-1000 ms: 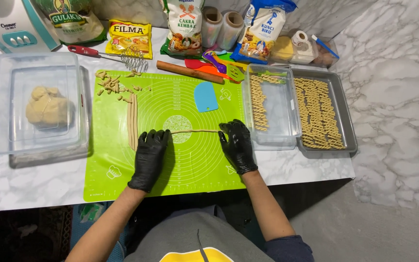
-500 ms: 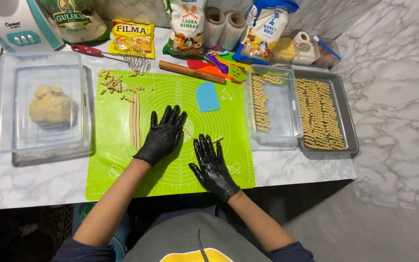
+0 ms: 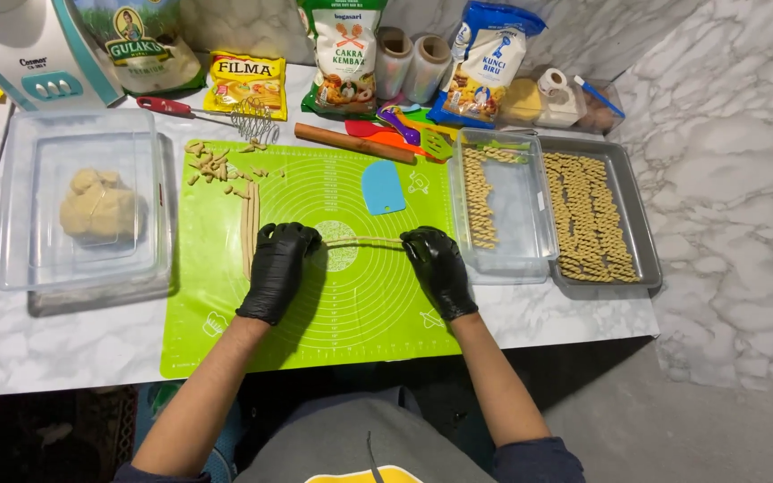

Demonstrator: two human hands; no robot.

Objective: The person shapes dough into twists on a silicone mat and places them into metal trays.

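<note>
We see thin pale dough rope (image 3: 364, 241), axis L-R, spanning between L hand (image 3: 277, 271) & R hand (image 3: 438, 268); fingers curled, pinching its ends.

Thin dough rope (image 3: 364, 241): pale tan, rolled v. long & slim, lying flat and stretched sideways across middle of green silicone mat (image 3: 225, 331). Slight bow along its length. Both ends hidden under black-gloved fingers, so only the mid section shows, just below mat's blue scraper (image 3: 383, 187).
</note>
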